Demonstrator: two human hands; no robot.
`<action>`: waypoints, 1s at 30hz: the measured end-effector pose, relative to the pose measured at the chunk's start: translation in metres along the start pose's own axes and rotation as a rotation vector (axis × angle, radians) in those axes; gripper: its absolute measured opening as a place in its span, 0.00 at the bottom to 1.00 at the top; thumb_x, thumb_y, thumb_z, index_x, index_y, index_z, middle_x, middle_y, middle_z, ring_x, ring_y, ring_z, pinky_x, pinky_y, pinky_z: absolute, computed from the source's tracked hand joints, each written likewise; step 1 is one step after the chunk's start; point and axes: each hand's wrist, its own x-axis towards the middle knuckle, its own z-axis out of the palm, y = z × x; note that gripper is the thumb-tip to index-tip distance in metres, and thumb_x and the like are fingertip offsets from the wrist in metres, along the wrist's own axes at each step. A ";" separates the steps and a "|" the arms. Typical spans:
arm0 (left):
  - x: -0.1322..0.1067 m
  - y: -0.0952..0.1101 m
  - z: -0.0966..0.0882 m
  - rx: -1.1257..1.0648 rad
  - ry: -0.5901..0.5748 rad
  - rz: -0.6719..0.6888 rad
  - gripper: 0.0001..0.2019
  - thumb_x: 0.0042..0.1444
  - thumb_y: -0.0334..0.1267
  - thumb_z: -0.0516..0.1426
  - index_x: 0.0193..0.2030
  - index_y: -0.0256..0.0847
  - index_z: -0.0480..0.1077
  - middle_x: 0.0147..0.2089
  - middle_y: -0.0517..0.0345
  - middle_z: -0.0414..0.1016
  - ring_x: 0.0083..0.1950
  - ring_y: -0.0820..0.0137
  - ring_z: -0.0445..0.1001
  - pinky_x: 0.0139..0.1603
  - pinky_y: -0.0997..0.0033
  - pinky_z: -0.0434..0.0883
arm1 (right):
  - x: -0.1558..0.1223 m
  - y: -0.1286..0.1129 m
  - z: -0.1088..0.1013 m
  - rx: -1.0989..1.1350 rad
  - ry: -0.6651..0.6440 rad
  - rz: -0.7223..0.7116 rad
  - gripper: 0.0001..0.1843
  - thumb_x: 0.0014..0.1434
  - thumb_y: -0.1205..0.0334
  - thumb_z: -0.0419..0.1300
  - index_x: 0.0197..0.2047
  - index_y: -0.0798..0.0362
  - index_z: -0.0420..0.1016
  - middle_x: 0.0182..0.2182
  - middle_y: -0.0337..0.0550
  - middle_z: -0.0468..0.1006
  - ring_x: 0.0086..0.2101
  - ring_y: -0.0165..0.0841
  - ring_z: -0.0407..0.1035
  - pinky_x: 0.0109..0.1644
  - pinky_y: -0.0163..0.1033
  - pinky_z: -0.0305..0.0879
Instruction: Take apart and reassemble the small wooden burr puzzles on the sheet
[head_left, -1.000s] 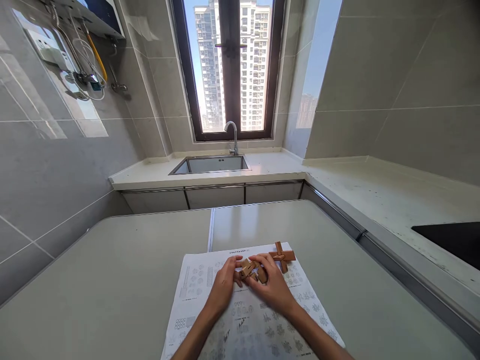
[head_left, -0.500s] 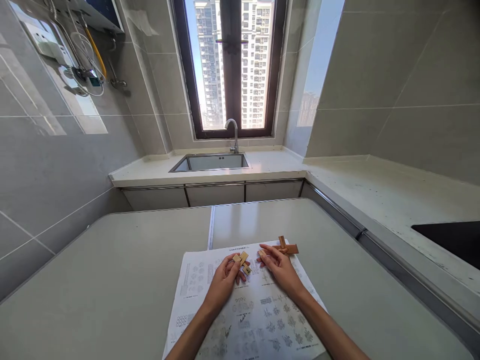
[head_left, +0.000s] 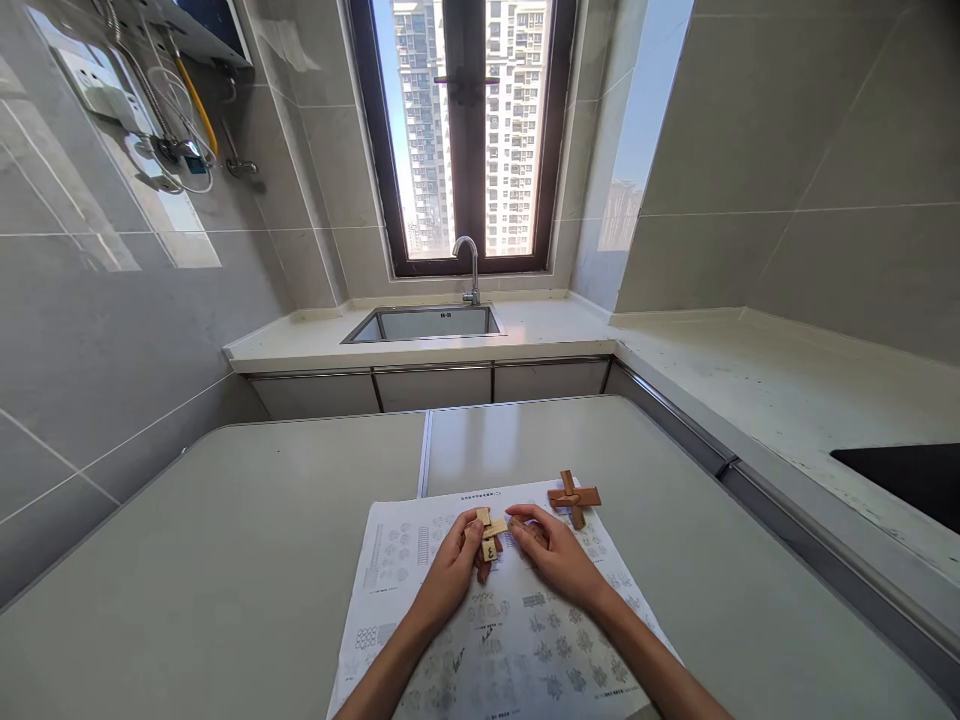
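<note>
White printed paper sheet (head_left: 384,572) lies nearest. Over its far half, my left hand (head_left: 454,555) grips a cluster of crossed, pale tan wooden blocks (head_left: 491,528); my right hand (head_left: 553,550) is curled at the cluster's right end, and I cannot tell whether it pinches a block. Brown wooden cross-shaped assembly (head_left: 575,496) straddles the sheet's far right corner. Judged risks: uneven squeezing could spring blocks loose; a careless right-hand swing could knock the cross.
</note>
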 end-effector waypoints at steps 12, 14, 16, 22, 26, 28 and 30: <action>-0.002 0.000 0.000 0.013 0.010 0.060 0.27 0.71 0.60 0.48 0.62 0.40 0.63 0.31 0.62 0.73 0.30 0.69 0.69 0.40 0.67 0.69 | -0.008 -0.016 -0.001 -0.307 -0.106 -0.161 0.11 0.69 0.57 0.58 0.50 0.49 0.78 0.45 0.46 0.82 0.45 0.43 0.75 0.51 0.46 0.70; -0.002 -0.001 0.001 0.013 0.019 0.063 0.27 0.70 0.61 0.49 0.60 0.39 0.64 0.34 0.60 0.75 0.29 0.69 0.69 0.38 0.67 0.69 | -0.007 -0.015 -0.001 -0.302 -0.091 -0.156 0.11 0.69 0.57 0.58 0.50 0.49 0.79 0.44 0.46 0.82 0.44 0.42 0.75 0.50 0.45 0.70; -0.002 -0.001 0.001 0.014 0.025 0.058 0.27 0.69 0.61 0.50 0.60 0.39 0.65 0.36 0.58 0.76 0.28 0.69 0.69 0.37 0.67 0.69 | -0.007 -0.012 -0.001 -0.300 -0.068 -0.150 0.11 0.68 0.56 0.59 0.49 0.50 0.79 0.44 0.46 0.82 0.44 0.42 0.75 0.50 0.45 0.70; -0.003 0.004 0.001 0.044 0.034 0.059 0.28 0.68 0.60 0.52 0.62 0.40 0.64 0.34 0.59 0.76 0.32 0.67 0.72 0.44 0.66 0.70 | -0.005 -0.009 0.000 -0.277 -0.013 -0.158 0.14 0.69 0.52 0.58 0.50 0.49 0.79 0.45 0.47 0.82 0.46 0.43 0.75 0.52 0.47 0.71; -0.004 0.006 0.002 0.071 0.017 0.056 0.28 0.67 0.60 0.53 0.63 0.40 0.65 0.31 0.61 0.75 0.34 0.65 0.74 0.45 0.66 0.71 | -0.004 -0.014 -0.002 -0.187 0.039 -0.112 0.18 0.72 0.49 0.55 0.53 0.48 0.79 0.48 0.48 0.82 0.49 0.43 0.75 0.55 0.49 0.70; -0.004 0.005 0.003 0.075 -0.006 0.050 0.28 0.67 0.60 0.53 0.62 0.40 0.67 0.33 0.59 0.77 0.32 0.66 0.74 0.43 0.66 0.71 | -0.004 -0.017 -0.003 -0.154 0.023 -0.094 0.19 0.70 0.47 0.58 0.55 0.48 0.78 0.47 0.48 0.83 0.46 0.43 0.76 0.54 0.48 0.71; -0.004 0.004 0.003 0.071 -0.025 0.048 0.27 0.68 0.61 0.52 0.60 0.40 0.68 0.35 0.58 0.78 0.31 0.67 0.74 0.41 0.66 0.72 | -0.004 -0.019 -0.003 -0.148 -0.014 -0.096 0.19 0.67 0.46 0.61 0.53 0.48 0.79 0.42 0.46 0.83 0.42 0.41 0.76 0.50 0.46 0.72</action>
